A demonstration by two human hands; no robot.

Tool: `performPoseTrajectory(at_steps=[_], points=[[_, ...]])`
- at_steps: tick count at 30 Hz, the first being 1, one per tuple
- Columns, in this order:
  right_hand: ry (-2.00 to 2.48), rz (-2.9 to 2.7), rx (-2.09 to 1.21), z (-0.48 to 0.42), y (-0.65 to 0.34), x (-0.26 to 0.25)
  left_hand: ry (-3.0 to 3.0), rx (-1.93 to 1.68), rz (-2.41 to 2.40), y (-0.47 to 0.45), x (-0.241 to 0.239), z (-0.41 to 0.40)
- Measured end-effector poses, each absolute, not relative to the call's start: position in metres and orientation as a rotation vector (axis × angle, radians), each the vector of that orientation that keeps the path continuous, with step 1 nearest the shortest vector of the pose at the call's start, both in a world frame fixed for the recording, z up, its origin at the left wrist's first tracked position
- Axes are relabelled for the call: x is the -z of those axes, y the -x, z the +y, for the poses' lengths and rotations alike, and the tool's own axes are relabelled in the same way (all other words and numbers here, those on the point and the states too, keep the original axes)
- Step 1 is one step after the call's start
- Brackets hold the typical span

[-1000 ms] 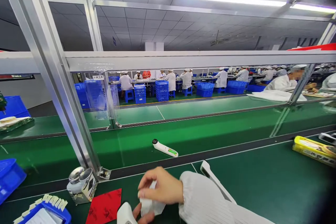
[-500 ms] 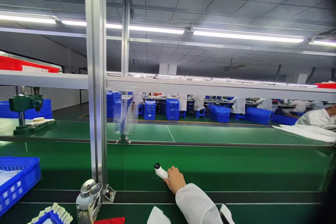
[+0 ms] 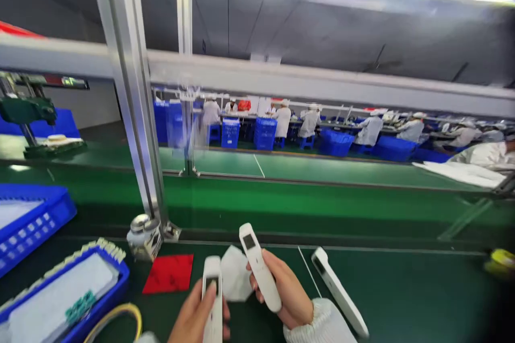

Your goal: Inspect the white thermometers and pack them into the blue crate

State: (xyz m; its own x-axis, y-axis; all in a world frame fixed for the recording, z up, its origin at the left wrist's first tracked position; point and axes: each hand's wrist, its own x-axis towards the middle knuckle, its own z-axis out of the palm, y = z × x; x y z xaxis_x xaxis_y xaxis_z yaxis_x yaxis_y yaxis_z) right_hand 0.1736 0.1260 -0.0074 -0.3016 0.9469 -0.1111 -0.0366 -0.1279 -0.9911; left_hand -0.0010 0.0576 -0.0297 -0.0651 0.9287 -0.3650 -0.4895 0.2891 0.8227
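Note:
My left hand (image 3: 197, 313) is shut around a white handheld thermometer (image 3: 213, 300), with its small dark screen facing up. My right hand (image 3: 284, 284) grips a second white thermometer (image 3: 257, 268), tilted with its screen end away from me. Between them, a crumpled white cloth (image 3: 235, 273) lies on the dark green bench. A third thermometer (image 3: 340, 292) rests on the bench to the right of my right hand, untouched. Left of the cloth lies a red mat (image 3: 169, 273).
A metal dispenser bottle (image 3: 144, 237) stands by an aluminium upright (image 3: 132, 91). A blue tray (image 3: 64, 295) with a white sheet sits at lower left, beside a blue crate (image 3: 32, 214). A green conveyor belt (image 3: 281, 209) runs behind the bench. Co-workers in white sit far beyond.
My right hand has lifted the thermometer off the conveyor belt and brought it back over the bench. My view has also swung downward.

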Motion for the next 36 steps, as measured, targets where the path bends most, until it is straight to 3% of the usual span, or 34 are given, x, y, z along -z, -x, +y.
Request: performPoseTrajectory(at_steps=[6, 13, 19, 36], points=[[1.039, -1.13, -1.552, 0.07, -0.164, 0.004, -0.855, -1.285, 1.046, -0.004, 0.007, 0.055], [0.931, -1.53, -1.217, 0.047, -0.16, 0.001, -1.206, -1.238, 0.916, 0.001, -0.003, 0.039], [0.893, -1.719, -1.037, 0.046, -0.166, 0.006, -1.264, -1.243, 0.834, 0.006, -0.005, 0.037], [0.874, -1.779, -0.963, 0.043, -0.169, 0.009, -1.369, -1.238, 0.937, 0.009, -0.002, 0.035]])
